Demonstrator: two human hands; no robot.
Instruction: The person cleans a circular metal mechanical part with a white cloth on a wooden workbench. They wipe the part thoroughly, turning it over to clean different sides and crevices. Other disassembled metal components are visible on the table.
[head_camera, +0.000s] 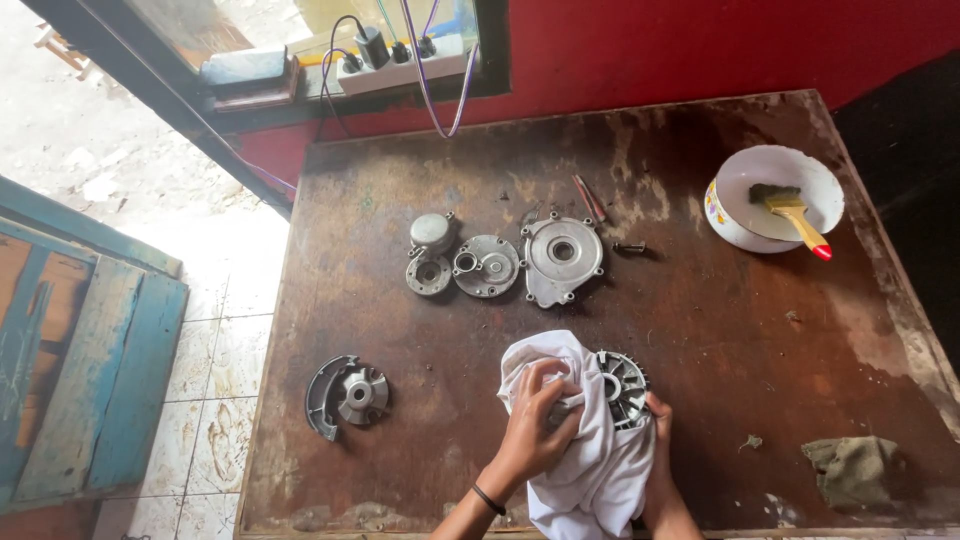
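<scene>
Pressing a white cloth (585, 440) onto a round finned metal part (624, 385), the left hand (535, 425) has its fingers curled and closed on the fabric. The right hand (662, 450) holds the part from below, fingers mostly hidden under cloth, near the front edge of the wooden table (700, 320).
</scene>
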